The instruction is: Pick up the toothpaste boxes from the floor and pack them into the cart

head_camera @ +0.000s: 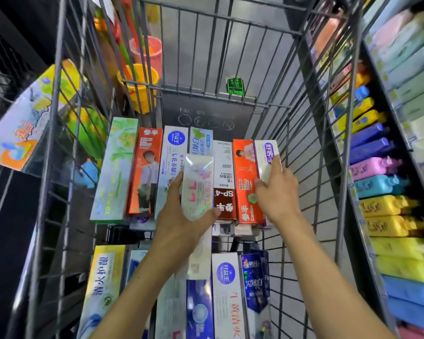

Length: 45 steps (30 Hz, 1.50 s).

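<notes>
A grey wire-mesh cart (301, 133) fills the view, its far end bare and its right wall close beside the last box. Shelves of coloured bottles (377, 182) run just outside on the right. Toothpaste boxes (142, 172) lie side by side in a far row across the cart floor, a second row nearer. The left hand (181, 216) grips a pale holographic toothpaste box (197, 182) above that row. The right hand (275, 194) pinches a white-and-purple toothpaste box (266, 159) at the row's right edge.
</notes>
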Tool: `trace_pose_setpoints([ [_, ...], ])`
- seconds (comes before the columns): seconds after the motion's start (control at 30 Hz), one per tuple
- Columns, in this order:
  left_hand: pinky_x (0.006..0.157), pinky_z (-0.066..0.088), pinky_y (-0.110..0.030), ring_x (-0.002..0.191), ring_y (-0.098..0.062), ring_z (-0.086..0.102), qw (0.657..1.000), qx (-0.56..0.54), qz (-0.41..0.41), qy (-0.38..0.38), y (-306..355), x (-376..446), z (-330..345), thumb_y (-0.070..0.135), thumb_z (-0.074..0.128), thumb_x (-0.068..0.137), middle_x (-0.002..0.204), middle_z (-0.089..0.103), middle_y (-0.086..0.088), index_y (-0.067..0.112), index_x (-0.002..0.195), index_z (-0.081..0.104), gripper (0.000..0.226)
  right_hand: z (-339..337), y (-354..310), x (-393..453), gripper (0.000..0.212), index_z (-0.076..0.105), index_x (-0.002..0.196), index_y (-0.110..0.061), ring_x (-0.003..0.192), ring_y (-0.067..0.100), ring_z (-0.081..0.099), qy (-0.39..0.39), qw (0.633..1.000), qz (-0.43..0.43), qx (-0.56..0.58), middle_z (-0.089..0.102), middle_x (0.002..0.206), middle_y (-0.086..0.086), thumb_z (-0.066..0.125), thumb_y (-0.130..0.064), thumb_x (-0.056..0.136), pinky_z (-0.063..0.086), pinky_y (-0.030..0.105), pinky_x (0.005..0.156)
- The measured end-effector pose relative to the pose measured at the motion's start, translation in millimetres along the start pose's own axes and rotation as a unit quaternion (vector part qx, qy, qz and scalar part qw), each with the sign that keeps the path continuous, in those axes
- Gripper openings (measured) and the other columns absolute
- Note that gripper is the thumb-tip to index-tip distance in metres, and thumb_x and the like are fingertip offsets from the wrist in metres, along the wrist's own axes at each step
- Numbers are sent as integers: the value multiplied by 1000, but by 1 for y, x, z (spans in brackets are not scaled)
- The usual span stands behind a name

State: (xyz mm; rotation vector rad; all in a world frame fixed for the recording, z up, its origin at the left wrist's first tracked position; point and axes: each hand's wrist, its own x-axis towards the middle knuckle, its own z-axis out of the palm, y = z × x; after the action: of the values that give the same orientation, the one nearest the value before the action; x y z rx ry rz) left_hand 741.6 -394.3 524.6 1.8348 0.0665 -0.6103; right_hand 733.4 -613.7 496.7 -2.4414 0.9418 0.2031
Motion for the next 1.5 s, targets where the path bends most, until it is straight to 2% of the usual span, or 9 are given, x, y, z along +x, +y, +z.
trace_pose_setpoints([
  [0.17, 76, 44, -2, 108, 15, 58, 1000, -15, -7, 24, -10, -4, -7, 29, 83, 81, 124, 60, 28, 43, 144, 39, 79, 9, 2, -6, 66, 14, 159, -14, 131, 33, 33, 16, 999, -18, -26, 35, 139, 19, 48, -31, 105, 37, 50, 111],
  [0.37, 88, 51, -16, 112, 4, 63, 1000, 3, 1, 25, -20, -15, -17, 41, 83, 79, 124, 65, 22, 42, 141, 43, 74, 25, 8, -10, 58, 21, 156, -9, 131, 32, 37, 30, 998, -32, -44, 31, 147, 18, 33, -38, 108, 38, 44, 109],
  [0.47, 97, 53, -36, 113, -6, 65, 999, 14, 1, 29, -21, -22, -21, 46, 82, 73, 123, 68, 14, 35, 138, 47, 75, 27, 9, -13, 68, 15, 159, -6, 149, 35, 20, 20, 996, -46, -69, 19, 161, 21, 25, -48, 106, 21, 48, 124],
  [0.57, 85, 49, -23, 106, 6, 62, 998, 36, -2, 48, -17, -33, -26, 30, 83, 80, 113, 66, 26, 53, 122, 48, 59, 26, 7, -20, 76, 5, 161, -6, 156, 29, -1, 2, 989, -76, -126, 3, 168, 16, 21, -55, 105, -2, 42, 127],
  [0.9, 96, 48, -37, 113, -14, 58, 969, 216, 3, 122, -30, -78, -59, 37, 83, 77, 123, 62, 8, 32, 139, 49, 70, 32, 11, -36, 85, -3, 161, -11, 155, 32, -9, -26, 973, -157, -168, -8, 167, 20, 15, -67, 99, -4, 46, 126],
  [1.1, 72, 34, -1, 78, 2, 42, 961, 223, 5, 162, -56, -115, -63, 19, 80, 80, 98, 49, 19, 22, 129, 50, 58, 41, 5, -47, 90, 6, 162, -14, 156, 33, -6, -16, 941, -248, -231, -2, 168, 20, 5, -72, 92, 0, 52, 125],
  [1.27, 92, 40, -31, 101, -17, 43, 924, 307, -10, 227, -83, -125, -57, 33, 76, 79, 105, 50, -3, 4, 115, 55, 51, 46, -10, -62, 89, 18, 161, -15, 156, 34, 2, -25, 917, -311, -250, 11, 167, 19, 6, -71, 93, 4, 53, 125],
  [1.37, 95, 38, -30, 108, -24, 44, 918, 327, -18, 225, -86, -127, -56, 53, 57, 79, 115, 50, -6, 4, 129, 51, 71, 57, -18, -75, 90, 14, 162, -16, 156, 35, 3, -43, 899, -351, -257, 10, 168, 18, 4, -72, 91, 5, 53, 125],
  [1.5, 109, 40, -42, 129, -28, 42, 898, 399, -7, 184, -85, -127, -58, 42, 64, 91, 137, 51, -10, 5, 154, 29, 81, 67, -26, -85, 91, 8, 162, -15, 156, 35, 2, -66, 902, -357, -233, 4, 168, 16, 4, -73, 91, 6, 51, 126],
])
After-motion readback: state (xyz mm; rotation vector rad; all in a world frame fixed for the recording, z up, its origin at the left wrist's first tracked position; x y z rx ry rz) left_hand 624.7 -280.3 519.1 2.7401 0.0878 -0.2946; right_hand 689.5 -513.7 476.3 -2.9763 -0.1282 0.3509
